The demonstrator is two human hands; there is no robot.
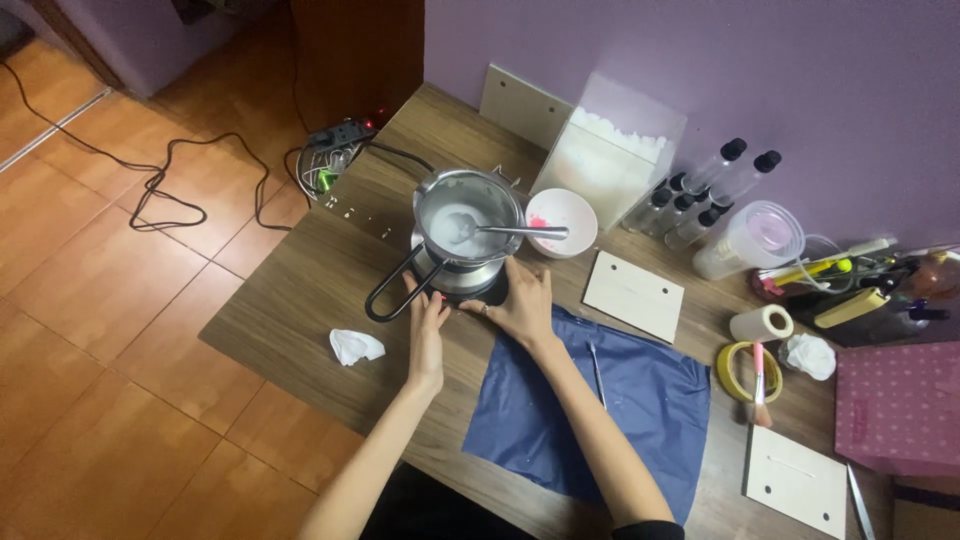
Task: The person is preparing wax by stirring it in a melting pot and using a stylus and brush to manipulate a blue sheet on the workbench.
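A metal pitcher of white melted stuff stands on a small round hot plate, with a spoon resting across its rim. My left hand rests at the front left of the hot plate, fingertips by the pitcher's black loop handle. At the plate's front right edge lies my right hand, fingers spread, touching the base. Neither hand holds anything.
A blue cloth with a thin metal tool covers the wooden table in front. A white bowl with pink residue, a clear box of white flakes, bottles, wooden boards, tape and a crumpled tissue lie around.
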